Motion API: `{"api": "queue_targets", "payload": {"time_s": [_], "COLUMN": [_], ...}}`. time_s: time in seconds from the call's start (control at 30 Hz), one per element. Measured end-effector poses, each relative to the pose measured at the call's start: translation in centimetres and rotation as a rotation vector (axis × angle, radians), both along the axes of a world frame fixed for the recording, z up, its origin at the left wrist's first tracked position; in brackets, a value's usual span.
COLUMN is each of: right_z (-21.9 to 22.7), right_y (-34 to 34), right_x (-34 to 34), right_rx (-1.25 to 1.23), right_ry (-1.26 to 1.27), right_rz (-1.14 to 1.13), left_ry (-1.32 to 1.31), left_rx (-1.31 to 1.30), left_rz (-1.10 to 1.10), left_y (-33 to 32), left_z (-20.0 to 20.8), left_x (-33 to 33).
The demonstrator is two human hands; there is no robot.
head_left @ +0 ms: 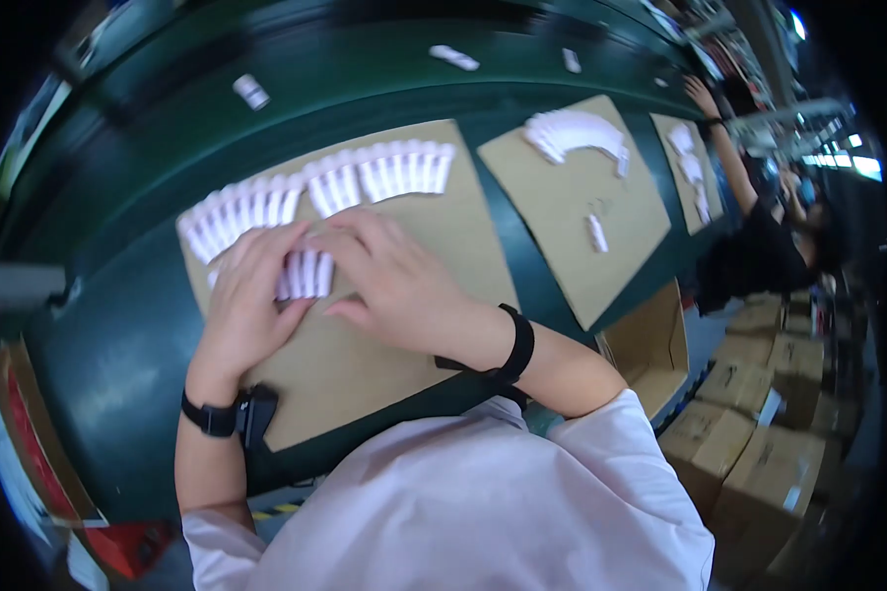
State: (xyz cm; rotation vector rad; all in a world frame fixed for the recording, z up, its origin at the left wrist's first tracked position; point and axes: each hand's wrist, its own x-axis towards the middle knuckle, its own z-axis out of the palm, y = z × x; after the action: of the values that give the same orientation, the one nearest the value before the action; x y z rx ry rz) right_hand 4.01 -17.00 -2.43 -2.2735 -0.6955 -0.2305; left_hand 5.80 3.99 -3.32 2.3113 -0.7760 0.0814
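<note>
A large sheet of brown cardboard [384, 364] lies in front of me, with a curved row of small white capped tubes [330, 187] standing side by side along its far part. Below that row is a second, shorter group of white tubes [307, 276], partly hidden under my hands. My left hand [249, 291] curls over the left of this group, thumb near its lower end. From the right, my right hand [394, 281] reaches in, fingers bent at the tubes' upper ends and thumb near their lower ends. The fingertips are partly hidden.
Loose white tubes [251, 92] lie on the green conveyor belt [365, 79] beyond. To the right, another cardboard sheet [572, 256] bears an arc of tubes [577, 133]. Farther right, a co-worker's arm [729, 158] reaches over the belt. Cardboard boxes [749, 433] stand stacked at lower right.
</note>
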Motion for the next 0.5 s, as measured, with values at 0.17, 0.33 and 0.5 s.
{"api": "queue_targets", "payload": {"time_s": [0.17, 0.33, 0.5], "right_z": [1.6, 1.3, -0.9], "right_y": [-5.4, -12.3, -20.6], "right_x": [-2.0, -3.4, -3.7], "right_rx": [-0.013, -0.092, -0.295], "right_ry": [-0.006, 0.013, -0.071], "right_rz": [-0.139, -0.382, -0.77], "left_ry": [-0.117, -0.058, -0.019], "left_rx": [0.035, 0.045, 0.019], "left_rz": [-0.065, -0.017, 0.054], "left_y": [-1.4, -1.5, -0.3], "left_z": [0.2, 1.2, 2.8], "left_x": [-0.3, -1.1, -1.6]}}
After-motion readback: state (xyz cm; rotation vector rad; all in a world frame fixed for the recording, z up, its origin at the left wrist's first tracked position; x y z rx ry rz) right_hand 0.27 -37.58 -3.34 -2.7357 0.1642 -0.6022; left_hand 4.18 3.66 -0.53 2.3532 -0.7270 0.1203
